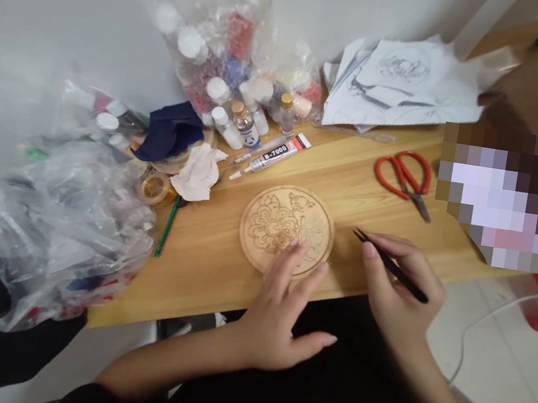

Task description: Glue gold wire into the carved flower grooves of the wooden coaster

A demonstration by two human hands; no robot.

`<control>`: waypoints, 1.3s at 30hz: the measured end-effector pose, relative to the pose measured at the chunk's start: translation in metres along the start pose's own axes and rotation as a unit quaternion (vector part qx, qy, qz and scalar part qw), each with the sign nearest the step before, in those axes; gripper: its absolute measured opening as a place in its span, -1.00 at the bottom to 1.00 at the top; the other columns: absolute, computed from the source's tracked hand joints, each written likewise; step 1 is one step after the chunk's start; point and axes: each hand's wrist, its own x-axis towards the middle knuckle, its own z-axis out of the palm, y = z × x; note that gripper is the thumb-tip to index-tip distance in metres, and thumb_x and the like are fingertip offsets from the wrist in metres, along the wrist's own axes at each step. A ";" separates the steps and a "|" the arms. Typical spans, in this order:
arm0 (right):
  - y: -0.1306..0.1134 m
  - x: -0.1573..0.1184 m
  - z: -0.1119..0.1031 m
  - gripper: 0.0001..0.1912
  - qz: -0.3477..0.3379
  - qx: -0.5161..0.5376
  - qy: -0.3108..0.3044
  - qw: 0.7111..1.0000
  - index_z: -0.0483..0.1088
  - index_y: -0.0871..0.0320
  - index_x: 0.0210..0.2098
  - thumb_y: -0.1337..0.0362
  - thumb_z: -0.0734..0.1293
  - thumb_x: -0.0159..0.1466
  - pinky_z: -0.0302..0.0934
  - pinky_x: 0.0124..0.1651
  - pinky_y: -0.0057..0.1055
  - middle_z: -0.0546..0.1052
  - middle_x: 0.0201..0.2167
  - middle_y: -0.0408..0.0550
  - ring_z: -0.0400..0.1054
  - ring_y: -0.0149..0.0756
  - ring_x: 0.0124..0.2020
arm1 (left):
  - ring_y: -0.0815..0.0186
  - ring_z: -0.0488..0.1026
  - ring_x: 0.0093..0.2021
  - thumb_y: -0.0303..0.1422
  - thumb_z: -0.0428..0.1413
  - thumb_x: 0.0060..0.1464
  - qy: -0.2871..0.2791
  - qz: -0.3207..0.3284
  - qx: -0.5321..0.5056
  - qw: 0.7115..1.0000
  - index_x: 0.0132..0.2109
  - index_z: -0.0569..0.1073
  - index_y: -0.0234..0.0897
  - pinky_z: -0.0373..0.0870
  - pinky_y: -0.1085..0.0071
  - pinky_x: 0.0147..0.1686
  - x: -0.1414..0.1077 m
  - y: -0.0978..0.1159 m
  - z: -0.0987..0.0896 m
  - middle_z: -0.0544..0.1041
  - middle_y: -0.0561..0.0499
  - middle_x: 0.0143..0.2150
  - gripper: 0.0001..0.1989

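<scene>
Tweezers (393, 267) sit pinched between thumb and fingers in my right grip (405, 289), their points slightly apart, just off the right edge of the round board (255, 243). I see nothing between the points. My left grip (279, 317) is spread, fingertips over the board's near edge; they look rested there, though I can't tell how hard they press.

The board lies flat on the wooden surface (212, 240), close to its near edge. A push from my left fingers could turn or slide it, and a hard drag my way could tip it over the edge. The tweezer points are sharp — a slip could scratch the line pattern or jab my left fingers.

Beyond the board, the glue tube (279, 154) points its nozzle towards a small white piece (236, 175). If that is its cap, glue could ooze out. The small gold-capped bottle (286, 120) stands close behind — a careless reach could knock it over. The red-handled cutters (416, 193) lie to the right, where my wrist could catch them.
</scene>
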 end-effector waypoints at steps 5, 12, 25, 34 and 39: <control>0.002 0.004 0.007 -0.88 0.016 0.001 -0.015 1.000 0.52 0.07 -0.22 0.33 0.42 0.22 0.52 -0.23 -0.32 0.61 -0.30 -0.08 0.54 -0.28 -0.28 | -0.03 0.00 0.43 -0.12 0.02 0.26 0.066 -0.018 0.116 0.991 0.37 0.06 -0.19 0.10 -0.10 0.31 0.029 -0.045 -0.029 0.13 -0.27 0.38 -0.38; 0.000 0.012 0.031 -0.86 0.067 0.040 -0.108 0.991 0.50 0.11 -0.17 0.30 0.38 0.26 0.53 -0.12 -0.31 0.63 -0.22 -0.06 0.56 -0.28 -0.20 | 0.09 0.17 0.36 -0.12 -0.01 0.28 0.039 -0.147 0.033 0.988 0.33 0.13 -0.24 0.20 0.01 0.29 0.035 -0.082 -0.046 0.20 -0.24 0.35 -0.43; -0.006 0.062 0.056 -0.92 0.022 0.063 -0.265 0.962 0.51 0.10 -0.26 0.29 0.41 0.22 0.49 -0.16 -0.34 0.64 -0.26 -0.13 0.55 -0.31 -0.24 | -0.09 0.30 0.20 -0.23 0.04 0.25 0.024 -0.104 0.158 0.982 0.30 0.19 -0.40 0.39 -0.10 0.08 -0.020 -0.041 -0.046 0.26 -0.39 0.21 -0.44; -0.017 0.043 0.044 -0.81 -0.109 -0.031 -0.226 0.968 0.50 0.09 -0.20 0.42 0.41 0.20 0.39 -0.12 -0.30 0.60 -0.28 -0.09 0.50 -0.28 -0.21 | -0.08 0.23 0.28 -0.05 0.02 0.24 0.025 0.044 0.216 0.975 0.15 0.37 -0.48 0.21 -0.03 0.22 0.020 -0.069 -0.041 0.35 -0.37 0.23 -0.43; -0.021 0.031 0.047 -0.79 -0.130 -0.057 -0.259 0.955 0.47 0.15 -0.17 0.46 0.41 0.20 0.38 -0.13 -0.31 0.59 -0.24 -0.01 0.49 -0.29 -0.20 | -0.09 0.26 0.26 0.02 0.00 0.23 0.030 0.070 0.226 0.971 0.16 0.38 -0.53 0.14 0.01 0.25 0.024 -0.079 -0.035 0.39 -0.38 0.21 -0.34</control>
